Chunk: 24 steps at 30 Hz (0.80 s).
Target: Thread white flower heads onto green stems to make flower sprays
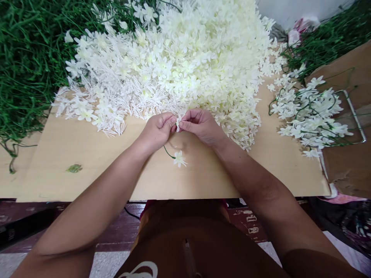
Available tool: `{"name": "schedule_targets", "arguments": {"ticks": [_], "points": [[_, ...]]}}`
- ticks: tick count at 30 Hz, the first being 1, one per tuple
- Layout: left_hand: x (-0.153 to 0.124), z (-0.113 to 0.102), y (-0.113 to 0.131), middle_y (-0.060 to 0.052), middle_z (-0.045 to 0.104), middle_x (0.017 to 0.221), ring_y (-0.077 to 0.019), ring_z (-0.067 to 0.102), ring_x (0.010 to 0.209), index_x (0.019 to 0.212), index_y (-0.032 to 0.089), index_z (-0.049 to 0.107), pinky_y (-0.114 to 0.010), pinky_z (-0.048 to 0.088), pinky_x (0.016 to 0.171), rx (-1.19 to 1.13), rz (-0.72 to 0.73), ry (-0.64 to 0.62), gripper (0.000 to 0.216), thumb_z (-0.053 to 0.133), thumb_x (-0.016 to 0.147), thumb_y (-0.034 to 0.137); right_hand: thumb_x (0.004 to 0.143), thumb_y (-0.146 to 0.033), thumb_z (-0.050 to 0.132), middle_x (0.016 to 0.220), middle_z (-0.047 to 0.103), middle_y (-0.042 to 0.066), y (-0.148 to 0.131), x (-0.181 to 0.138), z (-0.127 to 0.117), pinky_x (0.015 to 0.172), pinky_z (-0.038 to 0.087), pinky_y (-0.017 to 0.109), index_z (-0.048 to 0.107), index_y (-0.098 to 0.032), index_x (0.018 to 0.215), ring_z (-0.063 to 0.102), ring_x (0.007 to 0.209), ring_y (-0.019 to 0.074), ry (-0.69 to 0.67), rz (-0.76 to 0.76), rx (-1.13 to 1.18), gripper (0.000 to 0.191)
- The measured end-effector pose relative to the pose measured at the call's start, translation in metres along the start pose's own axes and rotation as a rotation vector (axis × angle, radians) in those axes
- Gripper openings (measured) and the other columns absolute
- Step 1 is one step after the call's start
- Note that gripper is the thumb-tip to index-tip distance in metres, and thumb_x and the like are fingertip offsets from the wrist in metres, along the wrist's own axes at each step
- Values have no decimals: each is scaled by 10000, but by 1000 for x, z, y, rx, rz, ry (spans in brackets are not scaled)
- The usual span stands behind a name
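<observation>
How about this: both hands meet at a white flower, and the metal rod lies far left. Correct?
Wrong side: the head view shows the metal rod at far right. The left hand and right hand do meet at a white flower.

Dark patterned cloth (355,224) lies near brown cardboard (346,164).

Pale wall (285,11) at upper right, light tan tabletop (55,181), grey speckled floor (106,264) beneath
</observation>
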State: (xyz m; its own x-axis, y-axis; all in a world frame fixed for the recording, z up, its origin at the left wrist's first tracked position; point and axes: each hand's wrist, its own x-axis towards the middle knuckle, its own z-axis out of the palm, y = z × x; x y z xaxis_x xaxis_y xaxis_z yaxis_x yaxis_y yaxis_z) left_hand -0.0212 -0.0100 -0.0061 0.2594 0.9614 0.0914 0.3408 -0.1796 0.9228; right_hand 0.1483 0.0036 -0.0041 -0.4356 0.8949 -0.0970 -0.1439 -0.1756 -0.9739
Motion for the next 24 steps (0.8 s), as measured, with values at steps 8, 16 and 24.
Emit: {"name": "schedule_targets", "arguments": {"ticks": [8,16,24], "points": [[-2,3,0,1,470,559,-133,419,563,586,209,455,-270,359,562,11,-24,15,470,492,869,583,610,-367,892,655,688,-17,4,-1,2,682,514,254,609,-178,635,631,651,106,43,-15,-47,341],[0,2,4,23,430,538,-111,366,532,574,206,464,-266,351,550,-114,-61,42,469,569,849,570,632,-333,880,619,673,-34,5,1,7,707,534,243,586,-180,657,644,641,94,61,-45,7,333],[2,-6,9,24,425,497,-100,329,479,569,203,499,-281,312,509,-283,-127,-20,587,594,805,732,594,-455,909,678,682,-22,3,0,5,741,577,253,632,-168,730,648,676,93,9,-41,88,421]]}}
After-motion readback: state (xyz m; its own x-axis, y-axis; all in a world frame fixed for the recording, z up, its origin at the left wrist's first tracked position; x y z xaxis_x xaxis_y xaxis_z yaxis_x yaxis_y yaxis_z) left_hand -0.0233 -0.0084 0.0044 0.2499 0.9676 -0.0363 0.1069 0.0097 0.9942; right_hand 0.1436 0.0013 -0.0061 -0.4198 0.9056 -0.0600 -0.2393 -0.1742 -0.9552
